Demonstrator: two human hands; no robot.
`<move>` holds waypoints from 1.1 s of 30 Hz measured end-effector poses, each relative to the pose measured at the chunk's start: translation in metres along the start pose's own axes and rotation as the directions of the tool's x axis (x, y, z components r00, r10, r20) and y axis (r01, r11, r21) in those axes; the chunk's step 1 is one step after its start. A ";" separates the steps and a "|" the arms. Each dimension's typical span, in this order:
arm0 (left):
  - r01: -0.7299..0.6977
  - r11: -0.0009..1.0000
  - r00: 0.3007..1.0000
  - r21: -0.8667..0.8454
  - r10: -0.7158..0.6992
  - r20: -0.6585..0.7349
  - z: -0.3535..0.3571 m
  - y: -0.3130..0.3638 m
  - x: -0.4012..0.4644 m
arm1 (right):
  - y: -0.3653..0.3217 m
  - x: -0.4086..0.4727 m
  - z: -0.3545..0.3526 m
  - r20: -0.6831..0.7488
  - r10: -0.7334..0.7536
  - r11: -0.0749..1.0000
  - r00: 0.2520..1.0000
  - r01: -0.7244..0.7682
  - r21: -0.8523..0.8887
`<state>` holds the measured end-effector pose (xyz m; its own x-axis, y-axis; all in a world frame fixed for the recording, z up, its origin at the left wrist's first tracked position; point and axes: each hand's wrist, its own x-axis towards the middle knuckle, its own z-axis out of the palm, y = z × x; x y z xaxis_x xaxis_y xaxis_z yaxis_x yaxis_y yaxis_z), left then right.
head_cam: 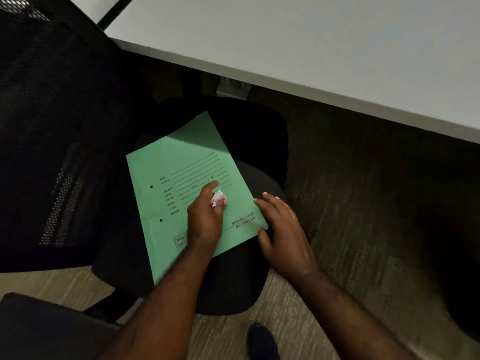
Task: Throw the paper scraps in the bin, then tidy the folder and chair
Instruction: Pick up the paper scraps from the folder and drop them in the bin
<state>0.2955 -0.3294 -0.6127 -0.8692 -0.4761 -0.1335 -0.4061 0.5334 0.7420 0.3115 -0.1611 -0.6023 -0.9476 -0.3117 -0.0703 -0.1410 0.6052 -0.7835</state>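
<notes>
Scraps (217, 198) are pinched in the left hand (205, 216), right over the green folder (181, 165) on the chair (246, 131). Right hand (281, 229) rests loose, fingers spread, on the folder's corner. Binning and tidying not yet done, no bin in sight.

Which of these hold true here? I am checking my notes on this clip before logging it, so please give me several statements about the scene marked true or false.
1. The green folder lies on the black chair seat. True.
2. The left hand holds a crumpled white paper scrap. True.
3. The right hand grips a pen. False: its fingers are spread and it holds nothing, resting at the folder's right edge.
4. The folder lies on the white desk. False: it is on the chair seat, and the desk is beyond it.
5. The folder's cover has printed lines and the words SPRING FILE. True.
</notes>
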 end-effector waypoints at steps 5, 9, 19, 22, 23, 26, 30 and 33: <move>-0.081 0.996 0.992 0.024 0.078 0.098 0.030 0.023 -0.029 | 0.014 -0.016 -0.020 -0.038 0.028 0.999 0.999 -0.028 0.017; -0.149 0.988 0.973 0.044 0.138 0.186 0.056 0.044 -0.058 | 0.031 -0.033 -0.045 -0.084 0.060 0.998 0.995 -0.057 0.037; -0.260 0.965 0.853 -0.016 0.237 0.466 0.141 0.117 -0.144 | 0.104 -0.101 -0.123 -0.185 0.196 0.979 0.963 -0.183 0.088; -0.308 0.951 0.814 -0.038 0.284 0.507 0.175 0.143 -0.173 | 0.134 -0.127 -0.151 -0.220 0.233 0.971 0.947 -0.214 0.105; -0.316 0.948 0.802 -0.034 0.287 0.524 0.188 0.151 -0.183 | 0.144 -0.137 -0.160 -0.236 0.247 0.967 0.940 -0.224 0.120; -0.353 0.935 0.752 -0.032 0.303 0.585 0.221 0.172 -0.210 | 0.169 -0.164 -0.185 -0.291 0.272 0.959 0.917 -0.231 0.165; -0.435 0.898 0.648 -0.068 0.365 0.669 0.266 0.197 -0.251 | 0.205 -0.206 -0.221 -0.357 0.349 0.933 0.867 -0.287 0.216; -0.491 0.863 0.569 -0.119 0.421 0.706 0.296 0.212 -0.280 | 0.227 -0.236 -0.247 -0.416 0.397 0.914 0.818 -0.311 0.261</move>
<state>0.3693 0.1237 -0.6129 -0.8650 0.4472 -0.2275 0.1097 0.6110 0.7840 0.4319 0.2306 -0.6107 -0.9504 0.2903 -0.1120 0.2409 0.4588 -0.8552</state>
